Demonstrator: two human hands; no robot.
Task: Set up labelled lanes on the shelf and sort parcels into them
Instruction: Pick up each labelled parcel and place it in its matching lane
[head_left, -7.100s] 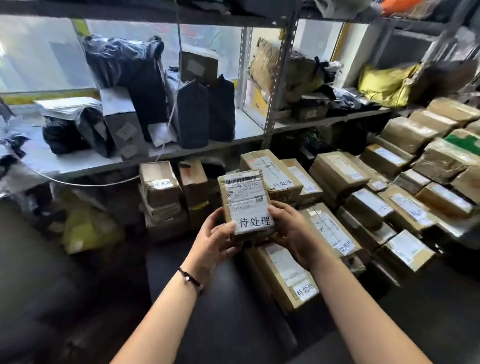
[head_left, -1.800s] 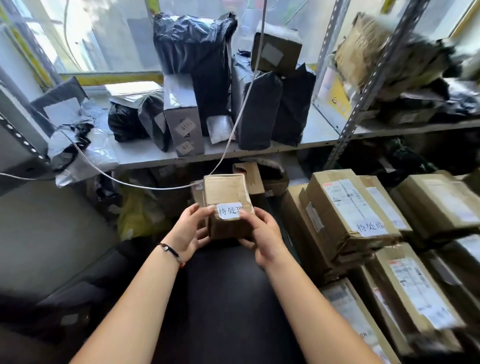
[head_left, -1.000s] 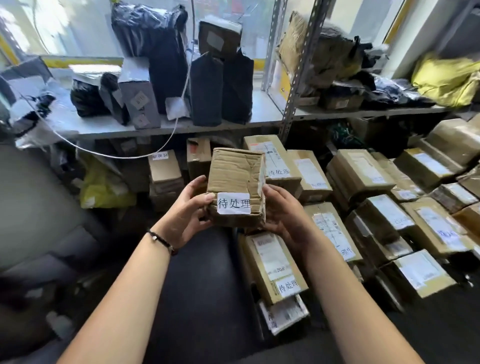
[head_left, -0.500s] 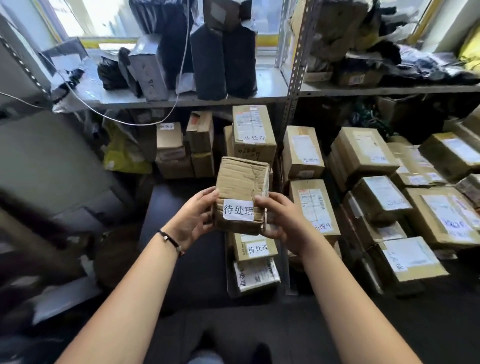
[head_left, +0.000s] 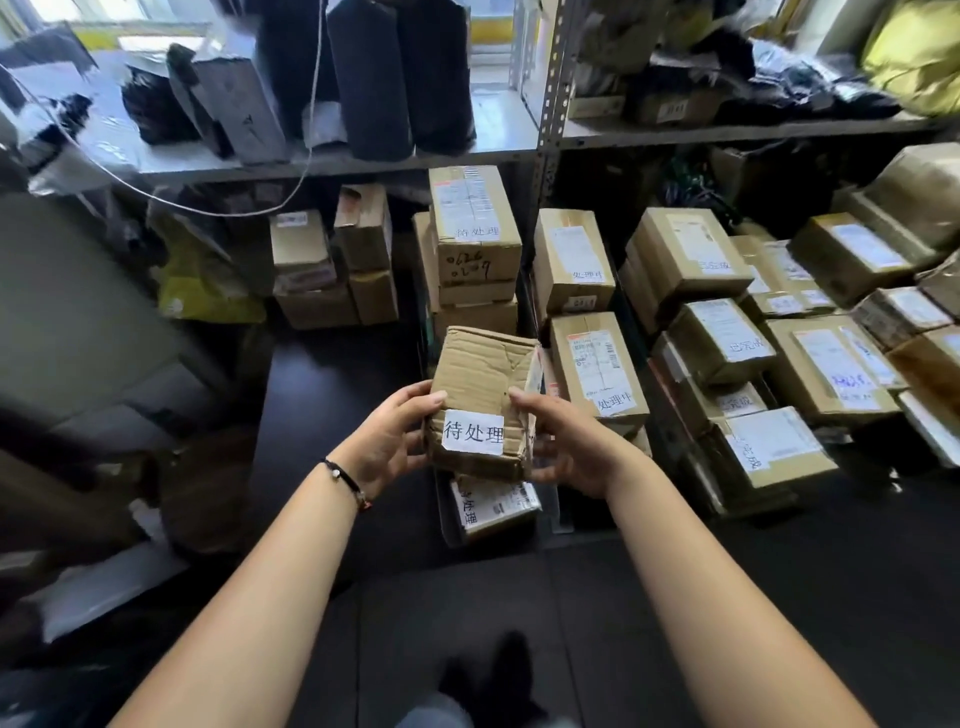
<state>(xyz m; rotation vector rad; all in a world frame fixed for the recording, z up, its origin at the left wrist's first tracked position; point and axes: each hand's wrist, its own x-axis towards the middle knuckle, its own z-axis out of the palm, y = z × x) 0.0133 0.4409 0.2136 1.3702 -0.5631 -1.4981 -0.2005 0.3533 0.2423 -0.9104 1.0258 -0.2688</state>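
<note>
A dented brown cardboard parcel (head_left: 480, 384) with a white label reading 待处理 is gripped between my left hand (head_left: 387, 439) and my right hand (head_left: 569, 444), held above the floor in the middle of the view. Right under it lies a flat parcel (head_left: 493, 506) with the same label. Behind it stands a stack of boxes (head_left: 475, 228) marked 待处理. To the right, a row of boxes (head_left: 597, 364) is labelled 处理中, and further right more boxes (head_left: 722, 338) carry 已完成 labels.
A metal shelf (head_left: 332, 163) above holds black bags (head_left: 369, 78) and grey parcels; a white cable (head_left: 208, 210) droops across it. A shelf upright (head_left: 550, 104) divides two bays. Small boxes (head_left: 332, 270) and a yellow bag (head_left: 202, 291) sit lower left. The floor is dark.
The view has tilted down and closer to the floor stacks. Both hands keep hold of the dented parcel and have lowered it a little over the flat parcel.
</note>
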